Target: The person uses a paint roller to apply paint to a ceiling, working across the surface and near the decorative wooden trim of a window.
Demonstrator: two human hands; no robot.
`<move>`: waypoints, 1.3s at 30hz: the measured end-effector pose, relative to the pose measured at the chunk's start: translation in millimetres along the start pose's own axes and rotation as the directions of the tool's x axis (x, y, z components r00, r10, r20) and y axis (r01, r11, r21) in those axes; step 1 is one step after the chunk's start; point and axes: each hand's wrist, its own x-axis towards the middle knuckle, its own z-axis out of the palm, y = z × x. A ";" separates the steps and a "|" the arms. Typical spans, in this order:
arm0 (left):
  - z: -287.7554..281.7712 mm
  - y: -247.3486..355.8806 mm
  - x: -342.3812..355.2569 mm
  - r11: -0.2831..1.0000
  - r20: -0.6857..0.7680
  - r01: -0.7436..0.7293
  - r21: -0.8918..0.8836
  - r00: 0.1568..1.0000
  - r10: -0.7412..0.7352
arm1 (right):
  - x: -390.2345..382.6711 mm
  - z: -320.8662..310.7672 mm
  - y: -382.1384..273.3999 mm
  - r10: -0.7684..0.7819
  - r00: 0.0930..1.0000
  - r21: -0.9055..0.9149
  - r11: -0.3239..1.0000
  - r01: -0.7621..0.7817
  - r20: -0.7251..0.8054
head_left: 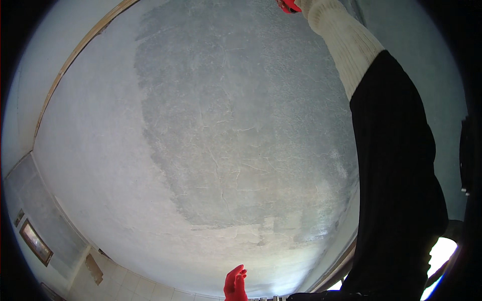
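Overhead spreads a broad pale ceiling (90, 115) with a large darker grey, damp-looking patch (241, 100) across its middle. My right arm, in a black sleeve and an off-white knitted cuff, stretches up along the right side. My right hand (289, 6), in a red-coated glove, is mostly cut off by the top edge. Its visible fingers are bent round something dark that I cannot make out. At the bottom centre rises my left hand (235, 285), red-gloved too, its fingers loosely bent and partly apart. No object shows in it.
A wooden strip (75, 52) borders the ceiling at the upper left. On the left wall is a small framed window (36, 242), with a ragged brown patch (94, 269) near pale tiles (128, 284). Bright daylight enters through an opening (441, 261) at the lower right.
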 end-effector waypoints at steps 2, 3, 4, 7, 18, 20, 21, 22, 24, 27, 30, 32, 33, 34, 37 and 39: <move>-7.3 2.8 -0.1 1.000 -0.048 -0.012 -0.011 0.999 0.011 | -6.3 7.2 -2.7 -0.005 1.000 0.016 1.000 0.005 -0.009; -7.3 7.4 0.2 1.000 -0.061 -0.024 -0.004 0.998 0.024 | -14.2 11.5 2.0 -0.011 1.000 0.031 0.999 0.011 -0.018; -7.5 7.6 -0.1 1.000 -0.061 -0.025 -0.008 0.998 0.024 | -25.0 14.7 8.2 -0.005 1.000 0.043 0.999 0.006 -0.021; -9.4 5.4 -9.4 1.000 -0.067 0.004 -0.001 0.998 -0.004 | -105.4 31.2 33.8 0.122 0.992 0.193 0.973 -0.124 0.021; -19.8 -1.9 -19.7 0.993 -0.061 0.089 0.082 0.995 -0.084 | -673.8 92.7 42.2 0.596 0.786 0.107 0.782 -0.615 0.161; -22.3 -5.7 -24.5 0.988 -0.084 0.106 0.111 0.992 -0.097 | -708.1 103.4 17.0 0.675 0.711 0.135 0.700 -0.702 0.196; -22.3 -5.1 -28.3 0.987 -0.087 0.128 0.096 0.989 -0.120 | -720.0 108.7 15.7 0.696 0.689 0.128 0.679 -0.723 0.200; -21.8 -5.0 -28.7 0.987 -0.082 0.143 0.078 0.987 -0.136 | -726.7 115.7 19.9 0.714 0.672 0.121 0.663 -0.739 0.197; -26.9 -10.2 -36.8 0.989 -0.104 0.138 0.060 0.986 -0.132 | -738.3 121.3 28.6 0.762 0.590 0.047 0.601 -0.798 0.267; -31.6 -10.3 -42.9 0.979 -0.126 0.180 0.094 0.978 -0.167 | -740.1 135.8 40.7 0.775 0.574 -0.014 0.598 -0.801 0.267; -43.1 -9.7 -43.0 0.989 -0.156 0.129 0.071 0.981 -0.116 | -703.4 158.6 32.2 0.710 0.686 0.148 0.670 -0.727 0.158; -45.4 -1.3 -37.5 0.990 -0.161 0.122 0.069 0.981 -0.109 | -649.7 166.7 29.6 0.697 0.689 0.165 0.670 -0.724 0.196; -45.3 4.1 -34.7 0.992 -0.180 0.106 0.072 0.979 -0.091 | -619.9 172.4 32.1 0.626 0.767 0.180 0.746 -0.641 0.141; -45.4 9.8 -31.8 0.993 -0.200 0.087 0.075 0.977 -0.070 | -585.3 178.9 36.1 0.542 0.836 0.192 0.814 -0.548 0.085; -48.1 19.6 -26.1 0.995 -0.224 0.042 0.087 0.974 -0.022 | -455.0 191.9 43.5 0.351 0.936 0.280 0.902 -0.328 -0.035; -50.8 18.5 -24.4 0.996 -0.238 -0.002 0.091 0.971 0.023 | -364.6 197.6 54.0 0.187 0.976 0.259 0.954 -0.153 -0.113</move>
